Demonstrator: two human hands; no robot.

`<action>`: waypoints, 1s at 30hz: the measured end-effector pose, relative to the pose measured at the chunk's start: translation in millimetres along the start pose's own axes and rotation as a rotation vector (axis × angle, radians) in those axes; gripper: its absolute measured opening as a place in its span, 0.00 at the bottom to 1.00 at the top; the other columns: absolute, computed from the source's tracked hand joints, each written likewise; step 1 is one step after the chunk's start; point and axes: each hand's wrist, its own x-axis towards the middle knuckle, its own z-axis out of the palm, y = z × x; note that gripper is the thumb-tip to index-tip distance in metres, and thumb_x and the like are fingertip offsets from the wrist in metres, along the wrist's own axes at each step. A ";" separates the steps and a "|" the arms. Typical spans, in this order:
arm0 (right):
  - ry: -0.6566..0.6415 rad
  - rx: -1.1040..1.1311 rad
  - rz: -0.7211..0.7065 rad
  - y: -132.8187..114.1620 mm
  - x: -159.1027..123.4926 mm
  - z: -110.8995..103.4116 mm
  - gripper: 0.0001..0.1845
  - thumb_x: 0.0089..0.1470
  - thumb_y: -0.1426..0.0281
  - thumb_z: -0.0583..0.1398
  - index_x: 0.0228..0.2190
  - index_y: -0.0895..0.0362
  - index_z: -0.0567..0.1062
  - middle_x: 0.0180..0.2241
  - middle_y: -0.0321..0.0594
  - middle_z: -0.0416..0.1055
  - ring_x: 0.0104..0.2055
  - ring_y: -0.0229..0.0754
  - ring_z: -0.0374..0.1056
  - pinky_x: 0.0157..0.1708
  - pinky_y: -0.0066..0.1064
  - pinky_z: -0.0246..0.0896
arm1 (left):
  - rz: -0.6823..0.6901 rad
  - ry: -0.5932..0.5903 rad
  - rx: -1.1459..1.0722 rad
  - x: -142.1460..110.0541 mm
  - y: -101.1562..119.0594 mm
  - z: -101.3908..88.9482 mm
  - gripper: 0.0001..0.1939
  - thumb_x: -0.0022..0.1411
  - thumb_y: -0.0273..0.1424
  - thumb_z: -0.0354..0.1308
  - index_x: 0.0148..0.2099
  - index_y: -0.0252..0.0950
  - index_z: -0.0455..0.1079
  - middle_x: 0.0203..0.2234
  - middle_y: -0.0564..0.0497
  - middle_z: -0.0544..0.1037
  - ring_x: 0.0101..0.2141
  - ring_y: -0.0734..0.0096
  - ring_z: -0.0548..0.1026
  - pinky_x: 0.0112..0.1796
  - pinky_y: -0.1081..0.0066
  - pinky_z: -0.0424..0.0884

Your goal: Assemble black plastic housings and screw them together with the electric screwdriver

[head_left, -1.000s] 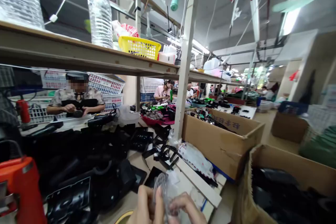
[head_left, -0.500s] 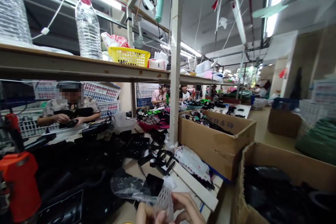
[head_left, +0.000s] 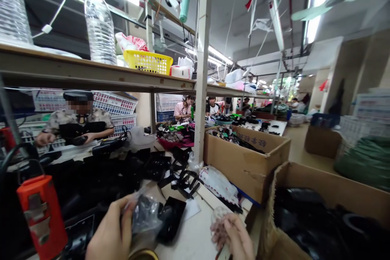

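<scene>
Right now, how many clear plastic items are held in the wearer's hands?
2: a clear bag in the left hand and a clear plastic piece in the right hand. Others could be hidden in the grasp.

Head-worn view (close), forward across the workbench (head_left: 183, 237)

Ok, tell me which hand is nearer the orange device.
Left. The left hand, pinching a clear plastic bag, is to the right of the orange device; the right hand, holding a clear piece, is farther right.
</scene>
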 end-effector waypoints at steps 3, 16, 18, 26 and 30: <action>-0.055 -0.019 0.061 16.0 0.0 10.3 0.32 0.45 0.41 0.71 0.28 0.56 0.70 0.21 0.40 0.76 0.15 0.37 0.67 0.14 0.22 0.54 | 0.168 0.197 0.116 18.2 -20.3 -5.5 0.15 0.73 0.41 0.49 0.55 0.42 0.69 0.49 0.45 0.83 0.45 0.56 0.83 0.49 0.62 0.76; -0.052 -0.070 0.007 50.3 15.1 16.0 0.34 0.44 0.39 0.71 0.30 0.57 0.73 0.23 0.35 0.72 0.19 0.37 0.70 0.20 0.27 0.64 | 0.490 -0.386 0.393 19.8 36.3 31.5 0.27 0.69 0.20 0.40 0.57 0.44 0.74 0.62 0.46 0.75 0.65 0.57 0.68 0.66 0.41 0.52; -0.033 -0.081 -0.008 53.4 14.7 14.6 0.34 0.44 0.39 0.71 0.29 0.58 0.73 0.23 0.36 0.72 0.21 0.38 0.70 0.21 0.27 0.65 | 0.479 -0.693 0.338 20.1 62.2 37.0 0.24 0.71 0.23 0.41 0.53 0.43 0.76 0.52 0.46 0.81 0.54 0.60 0.77 0.58 0.53 0.67; 0.041 -0.107 -0.046 58.0 13.2 18.0 0.35 0.38 0.39 0.73 0.25 0.58 0.75 0.22 0.36 0.72 0.23 0.41 0.73 0.24 0.29 0.69 | 0.385 -0.845 0.443 9.3 55.3 74.2 0.12 0.53 0.29 0.67 0.40 0.29 0.82 0.38 0.34 0.85 0.46 0.40 0.82 0.51 0.46 0.73; 0.084 -0.113 -0.064 51.7 11.0 17.9 0.34 0.36 0.40 0.74 0.25 0.58 0.76 0.22 0.37 0.73 0.22 0.41 0.71 0.21 0.28 0.66 | 0.459 -0.742 0.436 5.6 51.4 73.5 0.17 0.54 0.16 0.58 0.42 0.35 0.82 0.40 0.41 0.85 0.50 0.49 0.80 0.64 0.40 0.57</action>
